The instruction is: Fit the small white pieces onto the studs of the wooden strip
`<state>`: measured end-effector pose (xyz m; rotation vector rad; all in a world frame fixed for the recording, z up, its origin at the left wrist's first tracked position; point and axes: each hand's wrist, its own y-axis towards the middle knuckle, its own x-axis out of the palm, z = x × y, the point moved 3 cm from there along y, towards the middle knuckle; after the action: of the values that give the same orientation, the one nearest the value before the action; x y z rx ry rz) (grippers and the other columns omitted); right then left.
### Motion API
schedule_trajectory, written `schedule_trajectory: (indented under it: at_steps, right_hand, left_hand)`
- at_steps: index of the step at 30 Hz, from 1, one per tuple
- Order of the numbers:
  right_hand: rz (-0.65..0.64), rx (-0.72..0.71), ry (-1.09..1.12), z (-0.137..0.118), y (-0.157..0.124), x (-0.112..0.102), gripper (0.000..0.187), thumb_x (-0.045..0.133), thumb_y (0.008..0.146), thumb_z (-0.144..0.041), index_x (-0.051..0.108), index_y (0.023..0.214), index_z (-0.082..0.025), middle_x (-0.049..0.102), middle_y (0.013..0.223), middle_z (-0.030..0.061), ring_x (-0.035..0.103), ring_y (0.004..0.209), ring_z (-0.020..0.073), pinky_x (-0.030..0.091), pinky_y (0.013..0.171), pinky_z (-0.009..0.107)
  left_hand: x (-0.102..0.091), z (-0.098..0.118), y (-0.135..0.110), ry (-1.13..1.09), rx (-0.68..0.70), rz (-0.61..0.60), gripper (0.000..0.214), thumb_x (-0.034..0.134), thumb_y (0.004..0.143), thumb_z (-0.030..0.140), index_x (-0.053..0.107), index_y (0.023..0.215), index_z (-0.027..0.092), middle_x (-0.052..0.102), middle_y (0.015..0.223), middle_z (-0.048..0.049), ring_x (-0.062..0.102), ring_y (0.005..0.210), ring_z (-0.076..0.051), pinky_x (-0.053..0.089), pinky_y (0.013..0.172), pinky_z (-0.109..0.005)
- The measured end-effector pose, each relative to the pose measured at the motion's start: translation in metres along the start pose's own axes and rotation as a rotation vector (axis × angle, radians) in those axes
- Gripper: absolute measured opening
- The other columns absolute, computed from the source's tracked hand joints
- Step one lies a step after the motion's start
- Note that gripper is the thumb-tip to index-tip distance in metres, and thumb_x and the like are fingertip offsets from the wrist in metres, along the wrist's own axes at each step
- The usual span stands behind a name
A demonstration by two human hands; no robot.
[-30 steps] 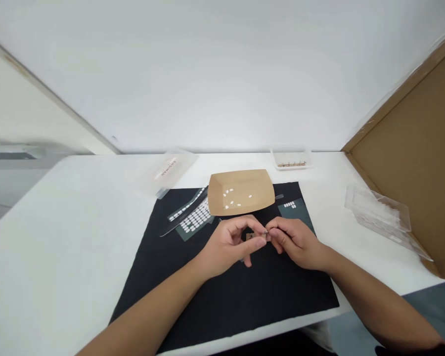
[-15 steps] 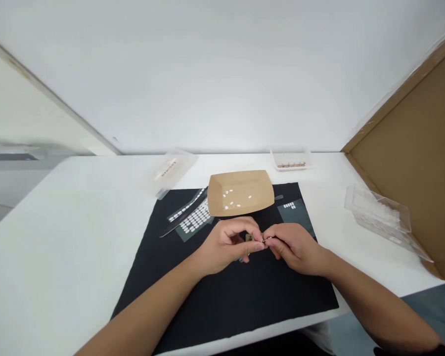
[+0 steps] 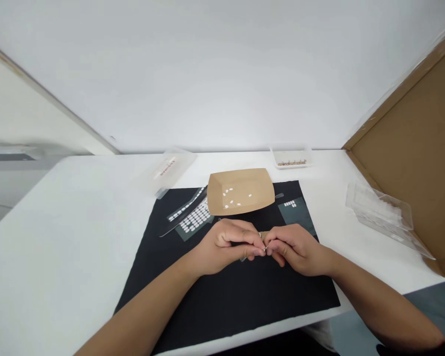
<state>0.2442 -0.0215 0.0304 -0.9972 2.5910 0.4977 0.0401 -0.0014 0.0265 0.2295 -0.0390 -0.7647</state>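
My left hand (image 3: 228, 247) and my right hand (image 3: 294, 247) meet over the black mat (image 3: 241, 301), thumbs and forefingers pinched together. Between the fingertips is a tiny piece, too small and too covered by the fingers to name. A bit of brown card (image 3: 263, 235) shows behind the fingers. Just beyond my hands stands a brown paper tray (image 3: 259, 202) with several small white oval pieces in it. To its left lie dark green sheets (image 3: 187, 234) bearing rows of white ovals, with dark tweezers (image 3: 181, 220) across them.
At the back, a clear tray (image 3: 291, 164) holds small brass-coloured pieces. A frosted plastic bag (image 3: 176, 168) lies back left. Another green sheet (image 3: 298, 212) is on the mat's right. Clear plastic boxes (image 3: 385, 212) stand near the cardboard wall (image 3: 411, 148) on the right.
The fingertips of both hands have drawn closer together around the tiny piece. The brown card behind them now shows between the hands rather than under my left fingers.
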Motion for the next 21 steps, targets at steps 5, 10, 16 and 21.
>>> schedule_trajectory:
  at_steps: [5,10,16,21]
  right_hand:
    - [-0.025,0.080,0.097,0.001,-0.001,0.000,0.029,0.045,0.116,-0.035,0.061,0.096,-0.020,0.060,0.063,-0.0081,0.054,0.055,0.0077,0.044,0.065,0.020]
    - [-0.092,0.153,0.185,0.000,-0.002,0.004,0.034,0.045,0.115,-0.041,0.061,0.094,-0.021,0.058,0.060,-0.0081,0.054,0.054,0.0088,0.045,0.064,0.021]
    - [-0.140,0.170,0.233,-0.004,-0.002,0.005,0.040,0.042,0.116,-0.045,0.057,0.088,-0.021,0.057,0.058,-0.0078,0.052,0.054,0.0098,0.047,0.066,0.023]
    - [-0.113,0.241,0.263,0.000,-0.002,0.004,0.048,0.042,0.115,-0.053,0.054,0.081,-0.021,0.054,0.057,-0.0076,0.047,0.053,0.0095,0.042,0.062,0.024]
  left_hand:
    - [0.002,0.003,0.000,0.008,-0.023,-0.044,0.016,0.074,0.100,0.026,0.082,0.093,0.013,0.071,0.085,-0.0071,0.068,0.063,-0.010,0.059,0.061,-0.019]
    - [0.003,0.008,0.001,0.026,-0.058,-0.118,0.025,0.069,0.103,0.032,0.079,0.090,0.013,0.066,0.085,-0.0053,0.063,0.059,-0.007,0.057,0.056,-0.016]
    - [0.004,0.012,0.000,0.024,-0.114,-0.171,0.027,0.067,0.103,0.037,0.076,0.091,0.015,0.063,0.086,-0.0055,0.059,0.058,-0.008,0.053,0.048,-0.015]
    - [0.004,0.013,-0.002,0.100,-0.106,-0.145,0.026,0.061,0.106,0.033,0.069,0.089,0.014,0.059,0.089,-0.0028,0.061,0.059,-0.006,0.054,0.057,-0.017]
